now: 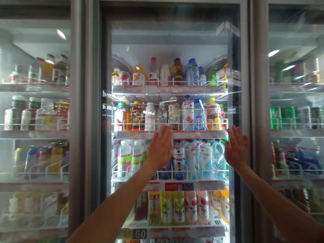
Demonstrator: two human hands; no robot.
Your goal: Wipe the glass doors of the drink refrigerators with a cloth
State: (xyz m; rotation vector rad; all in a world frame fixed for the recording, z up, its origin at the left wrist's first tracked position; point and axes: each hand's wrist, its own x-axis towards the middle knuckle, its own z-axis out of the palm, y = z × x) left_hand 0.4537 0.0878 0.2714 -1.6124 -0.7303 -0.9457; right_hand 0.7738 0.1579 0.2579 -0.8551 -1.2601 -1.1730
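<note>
I face a tall drinks fridge with glass doors. My left hand is raised with its fingers stretched flat and together, in front of the middle shelf of bottles. My right hand is also flat and open, pressed against or just before the right edge of the glass door. Neither hand holds anything. Behind my left hand stand white and blue bottles. Whether the palms touch the glass I cannot tell.
Several shelves carry bottled drinks: orange and clear bottles on top, yellow and pink ones below. Price tags line the shelf fronts. Closed glass doors stand to the left and right, divided by grey metal frames.
</note>
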